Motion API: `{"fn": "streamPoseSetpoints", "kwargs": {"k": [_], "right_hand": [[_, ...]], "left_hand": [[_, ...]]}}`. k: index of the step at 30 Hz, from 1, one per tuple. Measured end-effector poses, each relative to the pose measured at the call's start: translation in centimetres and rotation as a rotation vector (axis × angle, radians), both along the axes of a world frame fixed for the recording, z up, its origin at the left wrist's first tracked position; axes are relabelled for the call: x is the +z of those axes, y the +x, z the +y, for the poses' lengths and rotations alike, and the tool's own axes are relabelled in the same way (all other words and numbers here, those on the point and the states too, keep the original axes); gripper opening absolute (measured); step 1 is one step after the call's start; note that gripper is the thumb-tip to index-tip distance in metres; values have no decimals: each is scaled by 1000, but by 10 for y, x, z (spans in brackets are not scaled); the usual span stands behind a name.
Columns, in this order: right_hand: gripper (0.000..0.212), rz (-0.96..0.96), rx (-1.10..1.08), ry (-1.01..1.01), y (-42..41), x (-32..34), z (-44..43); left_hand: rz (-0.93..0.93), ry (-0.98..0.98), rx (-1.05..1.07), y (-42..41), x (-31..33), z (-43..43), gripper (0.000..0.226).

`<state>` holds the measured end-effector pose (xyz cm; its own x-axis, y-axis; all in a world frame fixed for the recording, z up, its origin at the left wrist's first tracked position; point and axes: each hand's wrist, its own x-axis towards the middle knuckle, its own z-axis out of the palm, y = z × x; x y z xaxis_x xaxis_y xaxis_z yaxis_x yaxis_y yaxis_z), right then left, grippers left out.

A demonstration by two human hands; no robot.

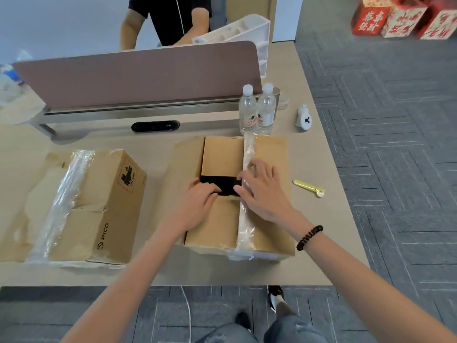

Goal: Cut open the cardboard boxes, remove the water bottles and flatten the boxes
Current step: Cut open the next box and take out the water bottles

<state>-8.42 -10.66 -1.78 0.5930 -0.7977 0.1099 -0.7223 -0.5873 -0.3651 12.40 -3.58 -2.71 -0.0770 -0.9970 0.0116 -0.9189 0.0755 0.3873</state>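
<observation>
Curls fingers (213, 192) of left hand (197, 203) over a flap edge of the open box (272, 154), tips dipping into the dark gap at its middle. Spreads right hand (261, 191) wide and fairly flat on the taped flap at 3 o'clock of that gap, thumb at the gap's rim; cannot tell whether it pinches the cardboard. Cannot tell what lies inside the gap. Wears a dark bracelet (309, 237) on the right wrist.

Works at a table (158, 271), with the box near its front edge. Has two bottles (247, 112) at 12 o'clock of the box, upright, touching each other, just beyond its far edge. Has a yellow cutter (308, 187) at 3 o'clock, flat on the table, near the box but apart from it. Has a second box (108, 194) at 9 o'clock, apart, with a crumpled tape strip along its top and PICO print on the side facing the hands. Faces a divider (138, 75) at 12 o'clock, behind the bottles, with another person (170, 18) beyond it.
</observation>
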Motion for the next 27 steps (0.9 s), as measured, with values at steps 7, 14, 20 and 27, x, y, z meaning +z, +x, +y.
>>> {"fn": "streamPoseSetpoints", "kwargs": {"k": [7, 14, 20, 27], "right_hand": [[30, -465, -118, 171, -36, 46, -1], [21, -537, -281, 61, -118, 56, 6], [26, 19, -245, -157, -172, 41, 13], [12, 111, -97, 99, -135, 20, 56]], "left_hand": [[-9, 41, 38, 5, 12, 13, 25], [132, -91, 61, 3, 43, 23, 31], [315, -118, 80, 11, 72, 45, 23], [590, 137, 2, 13, 99, 73, 21]]}}
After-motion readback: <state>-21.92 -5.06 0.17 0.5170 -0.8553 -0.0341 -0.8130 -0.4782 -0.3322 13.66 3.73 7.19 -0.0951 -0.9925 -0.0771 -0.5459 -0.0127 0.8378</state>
